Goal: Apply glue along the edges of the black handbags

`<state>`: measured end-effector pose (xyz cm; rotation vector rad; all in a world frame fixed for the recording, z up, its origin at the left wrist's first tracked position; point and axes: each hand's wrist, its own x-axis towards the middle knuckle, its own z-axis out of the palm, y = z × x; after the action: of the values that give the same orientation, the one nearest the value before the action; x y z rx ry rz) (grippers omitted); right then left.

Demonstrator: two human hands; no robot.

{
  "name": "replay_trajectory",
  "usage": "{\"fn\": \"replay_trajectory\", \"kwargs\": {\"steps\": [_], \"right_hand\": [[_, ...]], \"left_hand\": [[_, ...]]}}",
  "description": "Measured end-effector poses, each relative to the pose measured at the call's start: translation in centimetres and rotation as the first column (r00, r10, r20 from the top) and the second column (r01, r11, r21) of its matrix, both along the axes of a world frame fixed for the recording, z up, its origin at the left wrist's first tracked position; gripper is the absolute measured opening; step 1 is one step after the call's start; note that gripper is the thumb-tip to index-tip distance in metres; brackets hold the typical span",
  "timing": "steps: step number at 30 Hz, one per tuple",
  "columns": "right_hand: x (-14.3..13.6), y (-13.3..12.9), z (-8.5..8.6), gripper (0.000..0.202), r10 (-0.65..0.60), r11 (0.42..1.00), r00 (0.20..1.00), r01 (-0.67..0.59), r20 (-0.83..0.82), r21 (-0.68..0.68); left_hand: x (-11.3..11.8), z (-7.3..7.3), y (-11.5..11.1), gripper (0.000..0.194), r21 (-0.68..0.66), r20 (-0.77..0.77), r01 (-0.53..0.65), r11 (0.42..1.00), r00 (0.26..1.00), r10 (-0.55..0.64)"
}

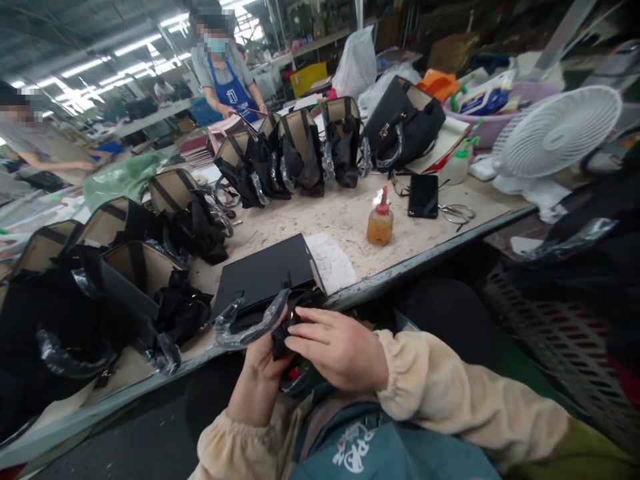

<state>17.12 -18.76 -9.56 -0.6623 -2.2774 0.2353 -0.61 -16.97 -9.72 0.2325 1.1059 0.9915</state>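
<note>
Handbag (260, 277) lay just ahead of both hands, mostly to their left

Through the head view I had the hands close together at the near side of the bag, both clamped on a dark piece (283, 337); I could not tell whether it was a strap or a flap. My left hand (263, 357) cupped it from below, while the fingers of my right hand (335, 347) closed over it from the right.

The bag lay flat, its long axis crossing ahead of the hands, the right end angled slightly away. I judged the left hand nearer its middle and the right hand nearer its right end. The plastic-wrapped handle (275, 313) arched toward me over the bench edge (380, 281).

Open bags (135, 267) crowded the left side, and a row of bags (303, 147) stood farther ahead. Ahead and right of the hands, bare bench (320, 213) gave more room, up to the glue-coloured bottle (380, 227).
</note>
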Motion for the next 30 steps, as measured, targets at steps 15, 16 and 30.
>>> {"fn": "replay_trajectory", "kwargs": {"steps": [15,16,30], "right_hand": [[14.0,14.2,-10.5,0.105,-0.845,0.487,0.528,0.691,-0.087,-0.535],[14.0,14.7,-10.8,0.106,-0.847,0.474,0.527,0.697,-0.064,-0.538],[14.2,17.2,-10.8,0.064,-0.782,0.569,0.621,0.679,-0.051,-0.463]], "left_hand": [[-3.5,1.8,1.3,0.034,0.081,0.223,-0.06,0.995,0.974,0.04],[-3.7,1.7,1.5,0.034,0.12,0.195,-0.051,0.991,0.98,0.027],[-7.0,-2.1,5.0,0.035,0.393,-0.147,-0.042,0.919,0.983,0.108]]}}
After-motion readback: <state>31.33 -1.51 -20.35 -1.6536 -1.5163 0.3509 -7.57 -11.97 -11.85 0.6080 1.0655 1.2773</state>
